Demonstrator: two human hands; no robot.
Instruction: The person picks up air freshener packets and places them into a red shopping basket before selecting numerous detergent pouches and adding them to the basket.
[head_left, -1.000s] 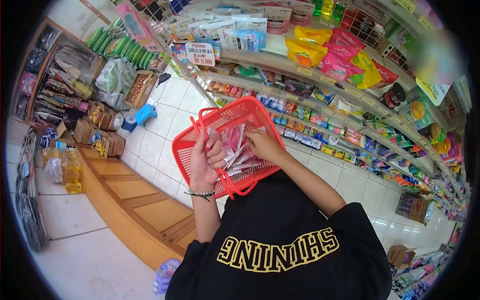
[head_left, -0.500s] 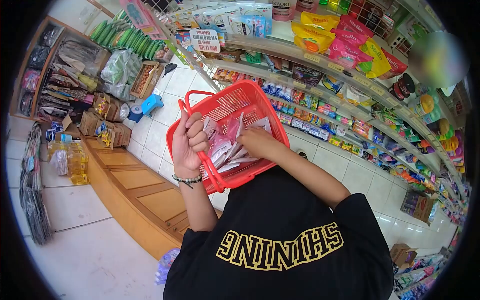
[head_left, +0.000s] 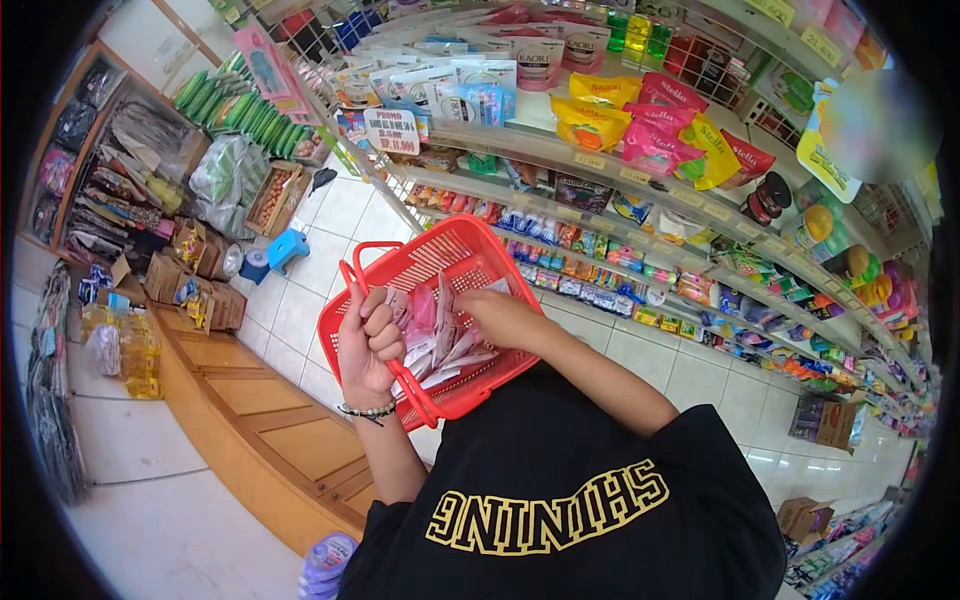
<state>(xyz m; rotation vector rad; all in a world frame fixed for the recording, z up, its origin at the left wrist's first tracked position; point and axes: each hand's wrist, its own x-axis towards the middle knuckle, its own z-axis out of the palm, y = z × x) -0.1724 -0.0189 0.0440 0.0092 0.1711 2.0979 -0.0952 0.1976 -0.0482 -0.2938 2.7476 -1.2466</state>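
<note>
A red plastic shopping basket [head_left: 508, 262] hangs in front of my black shirt, tilted a little. My left hand [head_left: 372, 345], with a beaded bracelet at the wrist, is closed around the basket's handles [head_left: 420, 398]. Inside lie several flat white-and-pink packets [head_left: 440, 362] and a pink item [head_left: 423, 308]. My right hand [head_left: 500, 318] reaches over the near right rim into the basket. Its fingers are bent and pinched at the top edge of a packet [head_left: 446, 292]; the fingertips are partly hidden.
Ahead and right, store shelves hold Kaori pouches [head_left: 538, 62], Stella packs [head_left: 655, 140] and rows of small packets. A promo sign [head_left: 392, 132] hangs at the shelf end. On the left are a wooden counter [head_left: 300, 450], cardboard boxes [head_left: 215, 303] and a blue stool [head_left: 287, 248].
The basket and both hands sit lower and slightly left in view, while the shelves show more fully. My right hand has shifted among the packets; my left hand keeps its hold on the handles.
</note>
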